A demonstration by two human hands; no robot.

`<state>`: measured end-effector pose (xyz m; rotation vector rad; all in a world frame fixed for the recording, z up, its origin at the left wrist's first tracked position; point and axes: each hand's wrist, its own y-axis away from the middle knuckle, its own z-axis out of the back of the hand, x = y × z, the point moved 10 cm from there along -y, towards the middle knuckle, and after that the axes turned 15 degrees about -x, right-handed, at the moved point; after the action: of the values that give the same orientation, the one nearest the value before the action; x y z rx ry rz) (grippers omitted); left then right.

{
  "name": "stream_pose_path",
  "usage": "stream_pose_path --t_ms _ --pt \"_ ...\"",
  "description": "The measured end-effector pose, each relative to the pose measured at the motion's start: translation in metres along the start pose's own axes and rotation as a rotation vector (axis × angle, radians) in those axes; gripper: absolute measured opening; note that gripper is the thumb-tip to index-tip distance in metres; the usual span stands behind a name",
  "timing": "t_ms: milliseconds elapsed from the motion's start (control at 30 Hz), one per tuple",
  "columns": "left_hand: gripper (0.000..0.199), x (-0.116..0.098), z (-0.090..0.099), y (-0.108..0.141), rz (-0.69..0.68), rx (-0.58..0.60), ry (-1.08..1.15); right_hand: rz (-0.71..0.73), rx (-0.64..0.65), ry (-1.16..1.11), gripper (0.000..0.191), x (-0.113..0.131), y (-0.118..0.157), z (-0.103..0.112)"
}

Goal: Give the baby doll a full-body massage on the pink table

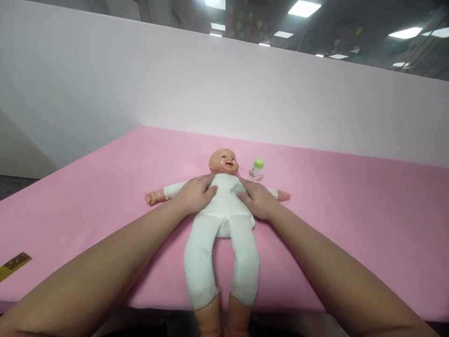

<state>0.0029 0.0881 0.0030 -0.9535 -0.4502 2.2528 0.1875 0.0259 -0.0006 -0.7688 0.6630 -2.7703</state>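
A baby doll (224,199) with a white cloth body lies face up, its arms spread and its lower legs past the near edge of the pink surface (105,187). My left hand (199,193) rests on the doll's shoulder and chest at the left, thumb apart from the fingers. On the opposite side, my right hand (257,199) touches the chest and upper arm, its thumb also apart. Neither hand is closed around anything. Beside the doll's head stands a small clear bottle (256,171) with a green cap.
A white wall panel (224,89) rises behind the pink surface. Near the front left edge lies a yellow label with a dark printed code (16,264). Ceiling lights and dark glass show above the panel.
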Motion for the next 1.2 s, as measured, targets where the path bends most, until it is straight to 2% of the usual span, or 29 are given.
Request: stream_pose_path --t_ms 133,200,300,367,433,533,633,767,867,1067,1200 --pt "0.059 0.006 0.012 0.004 0.065 -0.012 0.101 -0.014 -0.01 -0.021 0.049 0.007 0.001 0.006" --pt "0.062 -0.002 0.019 0.008 0.061 -0.009 0.252 -0.018 -0.008 -0.03 0.047 0.008 0.001 0.006" --pt "0.049 -0.032 0.021 0.018 0.035 0.083 0.553 -0.014 -0.019 -0.044 0.047 0.01 0.0 0.007" --pt "0.032 -0.057 0.018 0.029 0.04 0.187 0.767 -0.011 -0.031 -0.051 0.046 0.01 0.0 0.008" --pt "0.025 -0.082 0.015 0.042 0.042 0.291 0.936 -0.013 -0.035 -0.055 0.045 0.011 0.001 0.008" --pt "0.021 -0.106 0.011 0.057 -0.009 0.378 0.934 -0.018 -0.034 -0.048 0.043 0.01 0.001 0.006" --pt "0.034 -0.111 0.007 0.063 -0.091 0.369 0.741 -0.017 -0.038 -0.035 0.042 0.009 0.0 0.004" --pt "0.045 -0.108 -0.002 0.059 -0.249 0.343 0.444 -0.046 -0.032 -0.004 0.044 0.005 0.0 0.001" --pt "0.047 -0.092 -0.008 0.046 -0.313 0.299 0.276 -0.063 -0.023 0.019 0.045 0.002 0.0 -0.001" --pt "0.061 -0.034 -0.021 0.014 -0.202 0.281 0.025 -0.097 -0.039 0.024 0.047 -0.001 0.001 -0.002" --pt "0.073 -0.012 -0.023 0.009 -0.114 0.262 -0.056 -0.092 -0.043 -0.023 0.046 0.004 0.003 0.003"
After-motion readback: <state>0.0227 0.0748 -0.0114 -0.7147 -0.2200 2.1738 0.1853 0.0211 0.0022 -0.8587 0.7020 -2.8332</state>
